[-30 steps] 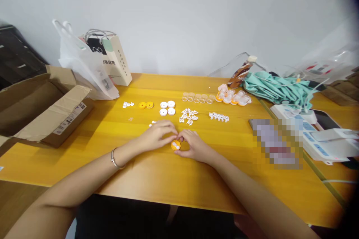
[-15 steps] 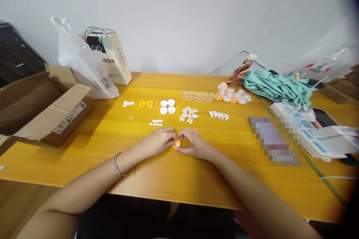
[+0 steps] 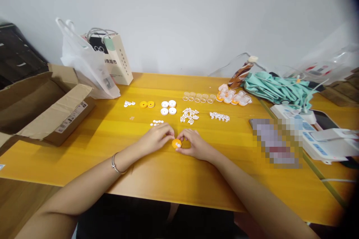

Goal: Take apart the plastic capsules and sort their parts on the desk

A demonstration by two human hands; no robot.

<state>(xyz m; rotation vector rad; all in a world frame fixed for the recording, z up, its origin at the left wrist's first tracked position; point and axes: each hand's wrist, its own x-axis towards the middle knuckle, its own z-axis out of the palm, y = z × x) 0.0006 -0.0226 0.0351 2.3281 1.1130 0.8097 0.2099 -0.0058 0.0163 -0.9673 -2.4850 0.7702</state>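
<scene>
My right hand [image 3: 195, 144] grips the right side of a small round orange base [image 3: 174, 146] between thumb and fingers, low over the table. Small white parts sit inside the base. Just left of it is my left hand [image 3: 158, 136], its thumb and fingertips pinched together near the rim; what they hold, if anything, is too small to make out. Beyond my left hand lie several small white discs [image 3: 157, 122]. Farther back are white round bases [image 3: 172, 111], two orange round bases [image 3: 147, 104] and white wheel-shaped pieces [image 3: 190, 115].
Clear cups [image 3: 197, 98], a white perforated strip [image 3: 219, 116] and finished-looking orange and clear pieces [image 3: 234, 97] lie farther right. A bottle [image 3: 242, 73], teal cloth [image 3: 276, 87] and power strip [image 3: 314, 134] stand right; an open cardboard box [image 3: 73, 119] and bags [image 3: 117, 59] stand left.
My left hand has drawn slightly left, away from the orange base, so more of the base shows. My right hand still holds it in nearly the same spot.
</scene>
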